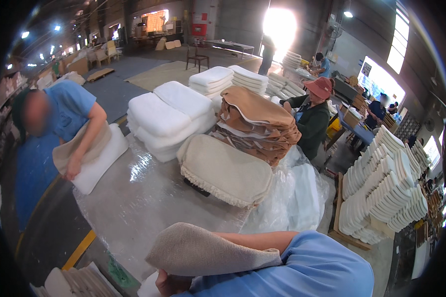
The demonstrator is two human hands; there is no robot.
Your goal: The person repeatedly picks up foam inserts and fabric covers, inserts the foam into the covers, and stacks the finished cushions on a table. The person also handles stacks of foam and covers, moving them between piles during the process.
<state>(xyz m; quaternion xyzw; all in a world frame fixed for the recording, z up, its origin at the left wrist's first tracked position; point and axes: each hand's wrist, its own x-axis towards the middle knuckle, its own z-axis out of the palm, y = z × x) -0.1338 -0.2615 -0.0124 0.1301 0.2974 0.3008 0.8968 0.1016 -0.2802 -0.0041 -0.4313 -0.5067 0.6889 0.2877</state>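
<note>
As hand [173, 283] touches cover [198, 251], sign [200, 17], perhaps lettered

Far beyond the grip [171, 284], a doorway [281, 24] glares white and a brown chair [197, 58] stands. Left of the grip runs a yellow floor line [82, 247].

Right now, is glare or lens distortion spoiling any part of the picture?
In the head view, the opening at the back is blown out white; glare streaks the shiny table beside the white pads; edges bend and corners go black, but the beige cover up front reads clearly.
</note>
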